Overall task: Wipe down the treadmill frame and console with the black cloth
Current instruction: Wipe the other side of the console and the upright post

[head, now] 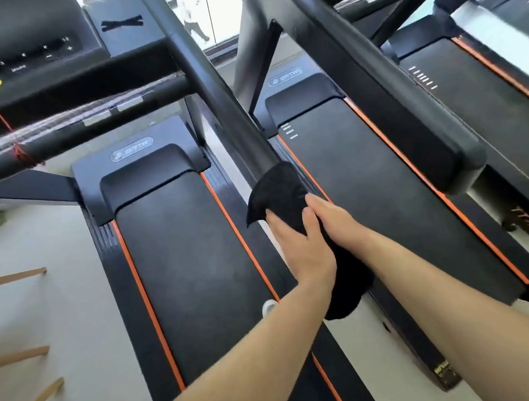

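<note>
Bright window daylight; blurred, wide-angle-bent edges.

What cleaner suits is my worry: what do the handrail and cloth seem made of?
Handrail: probably a painted or coated metal tube. It is smooth, semi-gloss black, with a long pale sheen along it.
Cloth: soft fabric, maybe microfibre or terry. It looks matte and fuzzy, and it folds and hangs limply.

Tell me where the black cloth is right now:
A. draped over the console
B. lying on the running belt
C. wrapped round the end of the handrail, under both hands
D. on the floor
C: the black cloth covers the lower end of the handrail, and the left hand and right hand both grip it there.
</note>
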`<state>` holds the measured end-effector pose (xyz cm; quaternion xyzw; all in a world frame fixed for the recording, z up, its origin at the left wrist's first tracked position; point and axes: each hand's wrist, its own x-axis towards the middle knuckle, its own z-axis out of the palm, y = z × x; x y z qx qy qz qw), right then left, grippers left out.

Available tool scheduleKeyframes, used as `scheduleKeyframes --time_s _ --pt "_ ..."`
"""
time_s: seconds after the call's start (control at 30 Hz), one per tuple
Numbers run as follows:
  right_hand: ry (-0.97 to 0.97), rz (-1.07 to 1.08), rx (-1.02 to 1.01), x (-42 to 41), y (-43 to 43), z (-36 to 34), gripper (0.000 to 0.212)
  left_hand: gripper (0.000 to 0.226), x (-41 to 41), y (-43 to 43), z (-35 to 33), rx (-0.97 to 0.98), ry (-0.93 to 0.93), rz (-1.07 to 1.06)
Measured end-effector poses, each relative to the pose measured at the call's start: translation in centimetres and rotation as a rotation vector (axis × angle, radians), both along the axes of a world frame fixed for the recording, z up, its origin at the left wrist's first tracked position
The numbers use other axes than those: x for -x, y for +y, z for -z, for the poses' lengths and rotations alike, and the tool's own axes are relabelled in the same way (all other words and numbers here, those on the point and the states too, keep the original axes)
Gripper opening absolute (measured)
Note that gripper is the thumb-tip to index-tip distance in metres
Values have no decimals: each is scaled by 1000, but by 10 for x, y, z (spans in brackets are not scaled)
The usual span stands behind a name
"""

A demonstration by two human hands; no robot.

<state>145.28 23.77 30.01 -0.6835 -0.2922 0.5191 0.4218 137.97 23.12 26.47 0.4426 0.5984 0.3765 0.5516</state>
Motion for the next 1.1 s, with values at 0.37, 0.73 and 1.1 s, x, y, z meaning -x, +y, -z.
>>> scheduleKeyframes --time_s 0.37,0.73,1.1 --pt "-193 63 -85 7 -21 14 32 75 11 6 20 -66 -118 70" --pt "-602 504 -328 54 -69 83 53 77 48 -44 39 -102 -105 396" --pt "-402 356 -400 77 -95 76 56 73 43 -31 50 3 -188 333"
